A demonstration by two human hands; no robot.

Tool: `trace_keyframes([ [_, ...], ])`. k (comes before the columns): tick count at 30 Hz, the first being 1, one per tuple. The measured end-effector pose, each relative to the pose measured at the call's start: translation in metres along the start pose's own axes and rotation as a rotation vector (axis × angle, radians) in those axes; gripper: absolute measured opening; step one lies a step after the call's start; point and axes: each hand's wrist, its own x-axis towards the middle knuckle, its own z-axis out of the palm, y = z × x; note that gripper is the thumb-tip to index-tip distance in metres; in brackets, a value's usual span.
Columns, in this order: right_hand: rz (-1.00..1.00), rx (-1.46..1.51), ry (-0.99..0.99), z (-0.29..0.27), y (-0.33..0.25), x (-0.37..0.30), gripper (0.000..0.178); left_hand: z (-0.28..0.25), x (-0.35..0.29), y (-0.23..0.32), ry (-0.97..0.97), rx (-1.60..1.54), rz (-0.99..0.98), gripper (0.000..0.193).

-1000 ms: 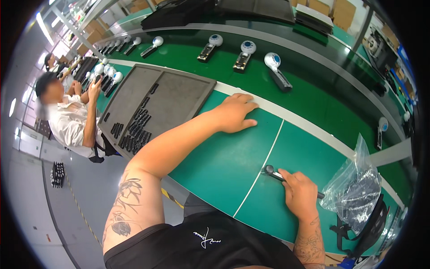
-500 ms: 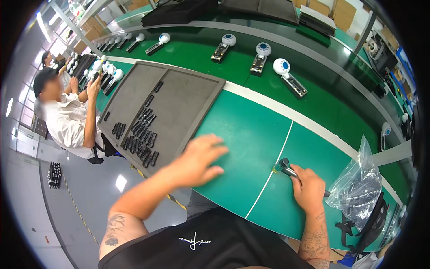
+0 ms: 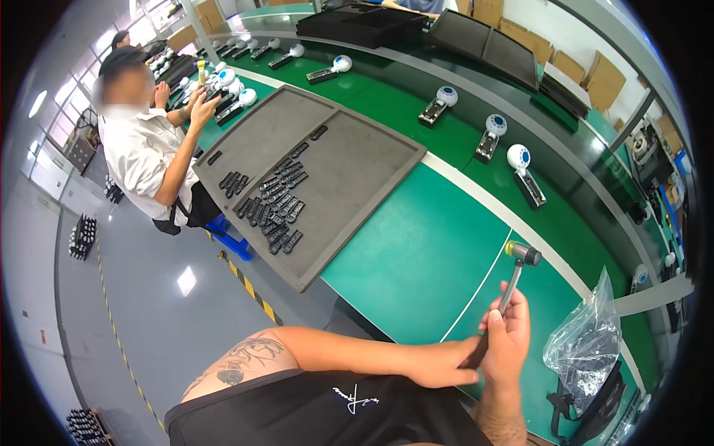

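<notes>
A small mallet (image 3: 523,253) with a yellow face on one end of its head and a dark face on the other stands tilted above the green table (image 3: 424,245). My right hand (image 3: 509,338) is closed round its handle, below the head. At the handle's lower end, my left hand (image 3: 440,364) closes on the dark grip, its fingers partly hidden. Left of the mallet lies a grey divided tray (image 3: 364,171) with several small black plastic parts (image 3: 277,201) grouped in its near part.
White ball-headed devices (image 3: 518,156) with open dark bodies stand along the green conveyor (image 3: 565,215). A clear plastic bag (image 3: 587,342) and a black strapped bag (image 3: 599,401) lie at the right. A co-worker (image 3: 145,149) in white handles something at the left.
My right hand has raised the mallet from near the table, turning its head upward. My left hand has come across from beside the tray to the handle's end. The view has shifted.
</notes>
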Motion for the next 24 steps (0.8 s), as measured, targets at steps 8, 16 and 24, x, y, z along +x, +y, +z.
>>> trace_keyframes([
  [8,-0.468,-0.524,-0.100,0.021,0.017,-0.004,0.050,-0.044,-0.044,-0.004,0.589,0.016,-0.094,0.038],
  [16,-0.359,-0.721,-0.103,0.011,0.048,-0.012,0.039,-0.221,-0.134,0.057,0.718,-0.699,-0.082,0.027],
  [24,-0.439,-0.902,-0.055,0.031,0.066,-0.007,0.034,-0.442,-0.135,0.090,1.104,-0.488,0.129,0.023],
])
